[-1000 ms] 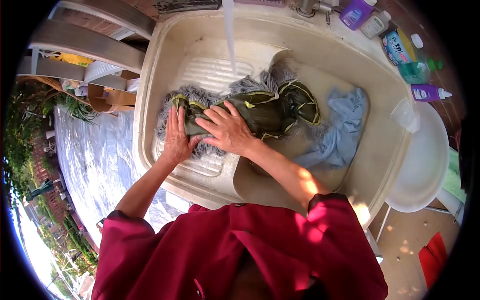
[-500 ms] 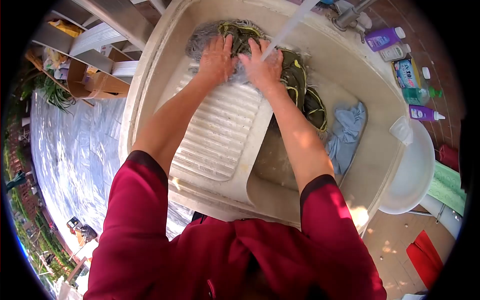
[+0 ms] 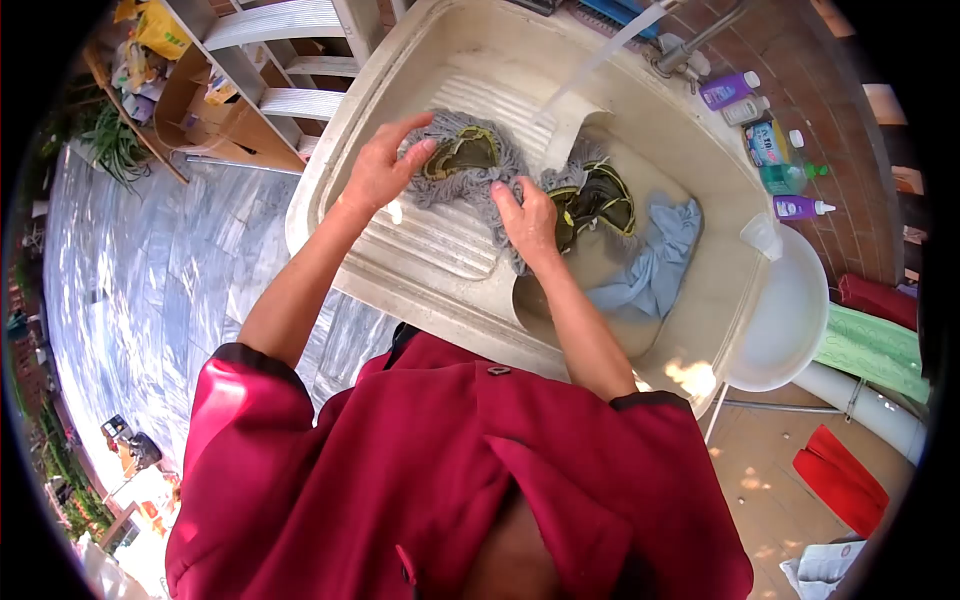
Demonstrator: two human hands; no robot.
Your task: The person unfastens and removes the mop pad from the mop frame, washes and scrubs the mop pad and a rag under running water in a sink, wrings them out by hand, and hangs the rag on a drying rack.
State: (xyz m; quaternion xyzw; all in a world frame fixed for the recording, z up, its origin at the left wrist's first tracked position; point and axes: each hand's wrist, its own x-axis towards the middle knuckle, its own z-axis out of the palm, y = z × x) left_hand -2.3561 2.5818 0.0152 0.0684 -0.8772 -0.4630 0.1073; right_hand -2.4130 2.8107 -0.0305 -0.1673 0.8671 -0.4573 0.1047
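I see both bare forearms (image 3: 296, 278) stretched forward, the bare left hand (image 3: 382, 168) outspread, thumb apart, the bare right hand (image 3: 530, 222) curled inward.

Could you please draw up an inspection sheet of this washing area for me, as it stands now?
Surface: cream sink with a ribbed washboard; a stream of water runs in, and cloudy water stands in the deeper well.
Job's things: grey-fringed olive fabric, on the washboard and in the well.
Clutter: light-blue cloth bunched in the well; purple bottle and green bottle in a row along the right edge.
Hands: left hand open at the fringe's edge, contact unclear; right hand curled at the fringe, grip unclear.
Cables: nothing seen.
Surroundings: aluminium stepladder and cardboard box left; white basin right.
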